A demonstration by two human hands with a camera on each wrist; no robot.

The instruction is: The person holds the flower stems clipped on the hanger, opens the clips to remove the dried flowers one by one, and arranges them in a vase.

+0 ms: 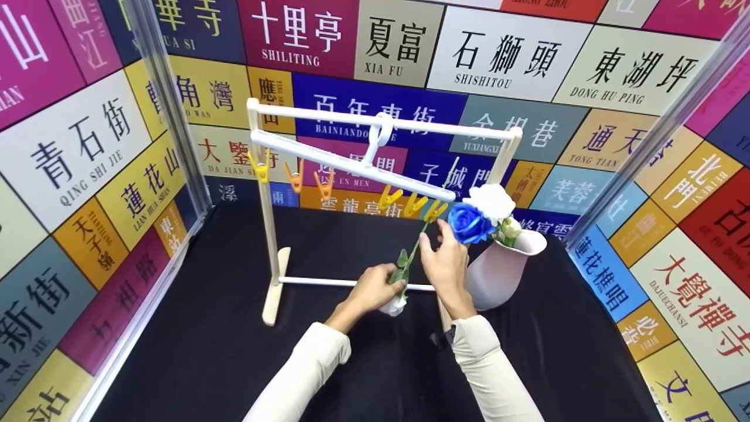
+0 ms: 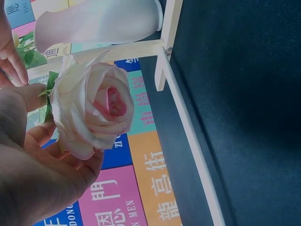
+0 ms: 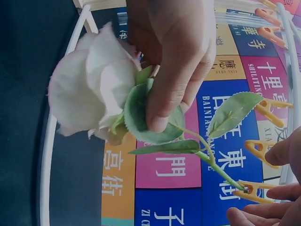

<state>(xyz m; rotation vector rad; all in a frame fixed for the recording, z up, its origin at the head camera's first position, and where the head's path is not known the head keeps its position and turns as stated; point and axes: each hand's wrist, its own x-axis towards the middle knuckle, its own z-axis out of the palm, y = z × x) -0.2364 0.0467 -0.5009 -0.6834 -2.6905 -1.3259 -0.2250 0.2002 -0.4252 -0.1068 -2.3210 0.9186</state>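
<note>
My left hand [image 1: 375, 288] pinches a white rose with a pink centre [image 2: 94, 110] by its leafy stem, close under the bloom. The bloom points down, and the green stem [image 3: 221, 172] runs up to a yellow clothespin [image 3: 254, 192], its end at the clip's jaws. Beside that clip is my right hand [image 1: 446, 264], thumb and fingers apart, fingertips close to the clip's handles; contact is hard to tell. The clip hangs at the right end of a white hanger [image 1: 351, 166]. A blue rose [image 1: 470, 223] shows just beyond the right hand.
A wooden rack [image 1: 266, 223] carries the hanger on its white top bar [image 1: 316, 113]. More orange and yellow clothespins [image 1: 295, 177] hang along the hanger. At right a pale vase [image 1: 498, 275] holds the blue rose and white flowers [image 1: 491, 200]. Black cloth [image 1: 205, 351] covers the table; printed walls surround it.
</note>
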